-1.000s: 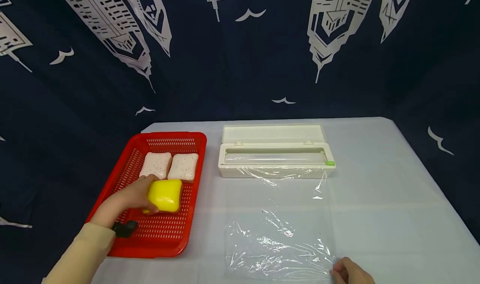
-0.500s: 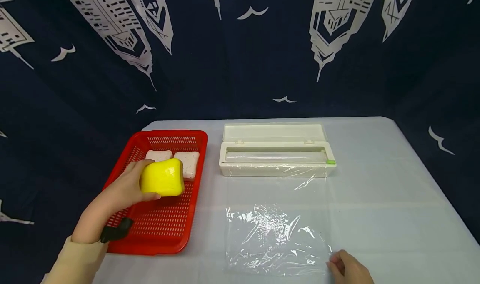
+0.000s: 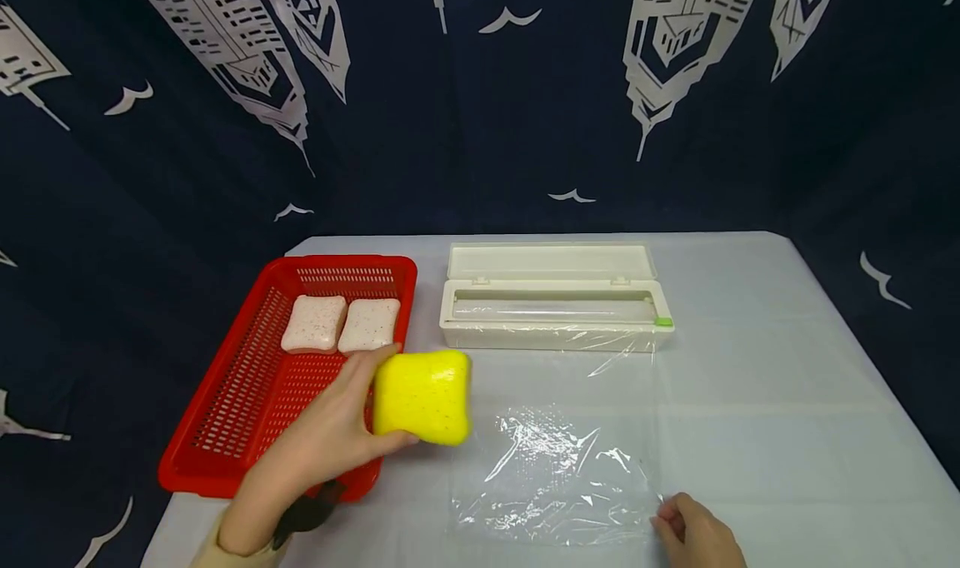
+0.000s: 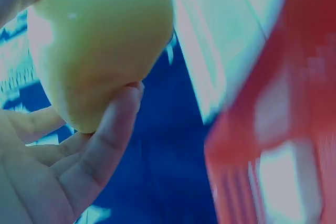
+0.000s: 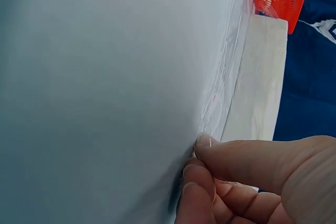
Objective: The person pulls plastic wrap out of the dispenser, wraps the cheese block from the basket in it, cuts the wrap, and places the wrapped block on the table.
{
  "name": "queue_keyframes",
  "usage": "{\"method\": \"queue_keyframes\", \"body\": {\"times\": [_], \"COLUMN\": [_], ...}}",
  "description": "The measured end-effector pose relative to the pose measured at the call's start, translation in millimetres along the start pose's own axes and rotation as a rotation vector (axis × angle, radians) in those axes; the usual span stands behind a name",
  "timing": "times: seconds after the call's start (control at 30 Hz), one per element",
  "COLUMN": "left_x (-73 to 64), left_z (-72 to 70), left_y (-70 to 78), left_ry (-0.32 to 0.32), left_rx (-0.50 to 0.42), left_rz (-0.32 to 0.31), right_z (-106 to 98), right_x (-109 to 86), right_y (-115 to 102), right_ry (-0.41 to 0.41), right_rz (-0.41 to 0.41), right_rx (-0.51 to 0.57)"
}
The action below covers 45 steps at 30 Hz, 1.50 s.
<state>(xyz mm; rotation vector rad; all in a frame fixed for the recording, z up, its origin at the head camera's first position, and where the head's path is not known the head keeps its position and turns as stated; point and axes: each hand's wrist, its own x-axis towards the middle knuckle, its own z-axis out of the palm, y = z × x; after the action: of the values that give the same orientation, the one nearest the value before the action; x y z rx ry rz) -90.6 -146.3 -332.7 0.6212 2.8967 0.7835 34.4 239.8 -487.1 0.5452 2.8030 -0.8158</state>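
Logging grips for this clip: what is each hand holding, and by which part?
The left hand grips the yellow block by its left end; the right hand pinches the film at its right edge, near the corner.

No text, label, brand, number or sign can be read in any view.

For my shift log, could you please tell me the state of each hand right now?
Left hand: holding the yellow block.
Right hand: pinching the clear film at its edge.

You face a navy cloth (image 3: pixel 450 127), printed with pale towers (image 3: pixel 684 35) and birds (image 3: pixel 129 98), behind and beside your white worktop (image 3: pixel 772 401).
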Motion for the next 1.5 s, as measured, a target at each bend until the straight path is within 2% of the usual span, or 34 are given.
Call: {"method": "queue_keyframes", "body": {"times": [0.23,0.33,0.43,0.53,0.63,0.93,1.1,1.23,1.4,1.5], "left_x": [11.3,18.3,24.4,28.2,29.9,30.6,27.3,15.7,-12.1,-27.1], "left_z": [77.7,109.0,132.1,145.0,150.9,168.7,173.0,164.4,147.5,143.3], "left_y": [40.5,54.3,64.5,70.4,72.5,66.5,59.9,49.7,28.3,12.8], "left_ry": [-0.054,-0.091,-0.132,-0.166,-0.191,-0.197,-0.214,-0.228,-0.309,-0.359], "left_rx": [-0.114,-0.128,-0.138,-0.133,-0.129,-0.11,-0.176,-0.204,-0.064,0.017], "left_rz": [0.018,0.019,0.006,-0.011,-0.021,-0.047,-0.067,-0.056,0.028,0.092], "right_z": [-5,-5,-5,-5,-5,-7,-8,-8,-11,-13], "right_x": [-2.8,-3.7,-3.9,-3.9,-4.2,-6.2,-7.1,-7.1,-9.3,-9.7], "right_y": [-2,-3,-5,-8,-8,-9,-8,-8,-3,1], "right_ry": [0.016,0.02,0.022,0.019,0.022,0.035,0.023,-0.002,-0.027,-0.043], "right_rz": [-0.038,-0.047,-0.057,-0.057,-0.053,-0.064,-0.057,-0.034,-0.011,-0.014], "right_rx": [-0.007,-0.012,-0.015,-0.015,-0.01,0.001,0.001,0.001,0.015,0.02]}}
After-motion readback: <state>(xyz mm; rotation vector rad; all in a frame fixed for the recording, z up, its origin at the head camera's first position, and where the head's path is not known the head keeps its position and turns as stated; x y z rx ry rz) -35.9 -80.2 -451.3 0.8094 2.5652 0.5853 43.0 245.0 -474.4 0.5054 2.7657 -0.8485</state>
